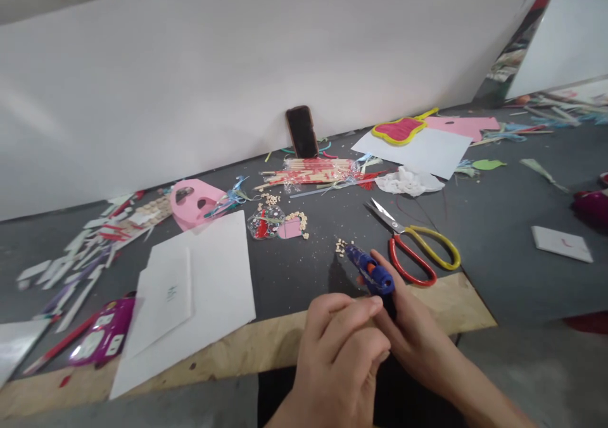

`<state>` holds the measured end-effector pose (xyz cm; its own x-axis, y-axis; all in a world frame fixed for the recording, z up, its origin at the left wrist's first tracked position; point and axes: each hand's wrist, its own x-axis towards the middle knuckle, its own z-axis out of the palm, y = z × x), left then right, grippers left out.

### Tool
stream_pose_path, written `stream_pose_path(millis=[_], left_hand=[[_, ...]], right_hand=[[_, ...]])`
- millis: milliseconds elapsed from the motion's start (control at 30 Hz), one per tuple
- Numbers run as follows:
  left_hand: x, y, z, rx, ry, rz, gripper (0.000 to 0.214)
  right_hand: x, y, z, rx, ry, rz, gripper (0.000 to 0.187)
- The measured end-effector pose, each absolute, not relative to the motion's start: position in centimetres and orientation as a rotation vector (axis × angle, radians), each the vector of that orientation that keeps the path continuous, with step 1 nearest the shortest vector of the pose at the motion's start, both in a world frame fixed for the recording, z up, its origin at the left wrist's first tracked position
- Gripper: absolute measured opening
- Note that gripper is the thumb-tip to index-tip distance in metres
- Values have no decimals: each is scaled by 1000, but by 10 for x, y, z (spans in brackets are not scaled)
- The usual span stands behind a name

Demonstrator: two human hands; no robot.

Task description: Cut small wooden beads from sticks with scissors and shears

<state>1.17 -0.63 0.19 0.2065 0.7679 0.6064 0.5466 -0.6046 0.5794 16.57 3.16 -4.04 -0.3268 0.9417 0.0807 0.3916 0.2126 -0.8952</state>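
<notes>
My right hand [418, 336] is wrapped round the handle of a blue glue gun [373, 275], whose nozzle points up and left toward a small heap of beads [341, 246]. My left hand [339, 342] is closed with its fingers curled against the back of the glue gun, beside my right hand. Whether anything lies inside the left hand's fingers is hidden. Both hands sit over the wooden front edge [266, 346] of the grey table.
Scissors [418, 251] with red and yellow handles lie just right of the gun. White paper sheets [199, 289] lie to the left, a pink foam shape [194, 203] and a phone [302, 132] leaning on the wall behind. Craft scraps, sticks and a purple packet [102, 334] are scattered about.
</notes>
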Motion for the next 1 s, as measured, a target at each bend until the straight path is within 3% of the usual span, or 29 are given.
stream_pose_path(millis=[100, 233, 533, 767, 867, 1000], left_hand=[[12, -6, -5, 2046, 1292, 1325, 12], [13, -3, -27, 1323, 1357, 1296, 15], [31, 17, -45, 753, 708, 1327, 25], [12, 11, -46, 543, 678, 1320, 32], [-7, 7, -44, 448, 725, 1360, 30], [-24, 0, -43, 388, 800, 1455, 33]], right_hand=[[162, 32, -40, -1243, -1851, 1060, 57], [156, 33, -33, -1247, -1734, 1017, 51], [147, 46, -21, -1112, -1654, 1114, 51], [158, 70, 24, -885, -2295, 825, 47], [158, 116, 34, -798, -2570, 558, 33], [132, 201, 16, -1010, -2629, 251, 26]])
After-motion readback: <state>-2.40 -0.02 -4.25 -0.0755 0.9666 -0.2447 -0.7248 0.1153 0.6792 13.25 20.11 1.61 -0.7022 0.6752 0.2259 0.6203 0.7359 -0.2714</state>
